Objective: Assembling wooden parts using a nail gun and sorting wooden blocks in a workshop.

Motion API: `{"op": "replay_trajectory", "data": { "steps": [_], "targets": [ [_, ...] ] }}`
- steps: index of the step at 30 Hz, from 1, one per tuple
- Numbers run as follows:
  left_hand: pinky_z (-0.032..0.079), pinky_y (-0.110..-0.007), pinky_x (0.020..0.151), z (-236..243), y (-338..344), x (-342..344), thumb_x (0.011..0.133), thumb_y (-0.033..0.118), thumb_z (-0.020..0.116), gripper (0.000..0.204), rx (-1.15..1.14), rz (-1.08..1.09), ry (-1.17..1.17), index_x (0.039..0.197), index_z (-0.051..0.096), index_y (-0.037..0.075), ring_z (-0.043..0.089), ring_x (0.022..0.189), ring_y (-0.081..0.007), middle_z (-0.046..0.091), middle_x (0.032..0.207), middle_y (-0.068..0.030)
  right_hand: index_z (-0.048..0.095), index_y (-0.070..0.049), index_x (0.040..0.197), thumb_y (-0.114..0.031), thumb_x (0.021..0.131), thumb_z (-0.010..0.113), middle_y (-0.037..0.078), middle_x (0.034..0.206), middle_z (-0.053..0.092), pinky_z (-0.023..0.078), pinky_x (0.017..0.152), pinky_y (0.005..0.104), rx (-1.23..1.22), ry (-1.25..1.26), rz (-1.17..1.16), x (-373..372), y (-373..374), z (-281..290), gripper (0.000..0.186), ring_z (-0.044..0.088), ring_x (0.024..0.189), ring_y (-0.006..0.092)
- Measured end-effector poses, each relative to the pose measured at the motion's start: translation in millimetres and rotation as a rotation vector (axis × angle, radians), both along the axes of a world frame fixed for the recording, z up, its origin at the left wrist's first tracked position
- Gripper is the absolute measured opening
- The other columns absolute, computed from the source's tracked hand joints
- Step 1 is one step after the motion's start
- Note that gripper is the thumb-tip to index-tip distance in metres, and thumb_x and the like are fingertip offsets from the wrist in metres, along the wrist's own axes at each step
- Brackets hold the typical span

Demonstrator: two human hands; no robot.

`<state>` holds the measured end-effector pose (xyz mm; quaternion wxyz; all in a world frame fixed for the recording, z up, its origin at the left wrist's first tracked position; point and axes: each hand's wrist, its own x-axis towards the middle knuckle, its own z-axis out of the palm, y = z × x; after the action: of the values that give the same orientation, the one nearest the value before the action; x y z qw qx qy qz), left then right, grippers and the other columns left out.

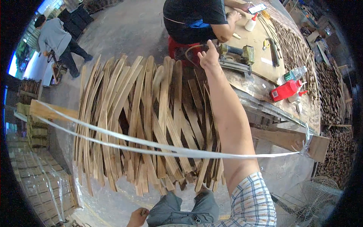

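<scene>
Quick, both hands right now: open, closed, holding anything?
Left hand: low by the knee, curled, grip not clear; cannot tell.
Right hand: open, stretched toward the nail gun, holding nothing.

Just one cam, strapped to my head, wide fisheye pointing down and forward. My right arm (227, 125) runs up from the lower edge, close to the lens. Wooden slats (143, 125) fill the middle, the worktop (261, 41) sits farther off top right, edges bending.

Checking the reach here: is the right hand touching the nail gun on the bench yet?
Apart. The head view shows the right hand raised with fingers spread, and a strip of bench shows between its fingertips and the nail gun.
</scene>
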<state>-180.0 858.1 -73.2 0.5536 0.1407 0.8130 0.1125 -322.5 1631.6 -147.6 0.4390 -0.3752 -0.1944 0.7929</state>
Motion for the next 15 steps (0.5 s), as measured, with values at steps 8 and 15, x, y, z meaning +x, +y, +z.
{"op": "replay_trajectory", "data": {
  "steps": [8, 15],
  "targets": [
    [0.052, -0.040, 0.086, -19, -19, -9, 0.095, 0.013, 0.059, 0.021, 0.019, 0.143, -0.054, 0.111, 0.069, 0.005, 0.065, 0.094, -0.0313, 0.071, 0.102, -0.0168, 0.053, -0.015, 0.140, -0.037, 0.092, 0.076, 0.005, 0.142, 0.054, 0.027, 0.118, 0.0561, -0.085, 0.098, -0.234, -27, 41, -21, 0.058, 0.047, 0.133, 0.0247],
    [0.051, -0.040, 0.087, -55, -53, -11, 0.099, 0.015, 0.061, 0.020, 0.065, 0.248, -0.061, 0.112, 0.068, 0.002, 0.064, 0.094, -0.0301, 0.071, 0.103, -0.0176, 0.053, -0.008, 0.110, -0.036, 0.100, 0.060, 0.006, 0.088, 0.059, 0.049, 0.050, 0.0322, -0.254, 0.054, -0.382, -24, 7, 23, 0.030, 0.057, 0.066, 0.0172]
  ]
}}
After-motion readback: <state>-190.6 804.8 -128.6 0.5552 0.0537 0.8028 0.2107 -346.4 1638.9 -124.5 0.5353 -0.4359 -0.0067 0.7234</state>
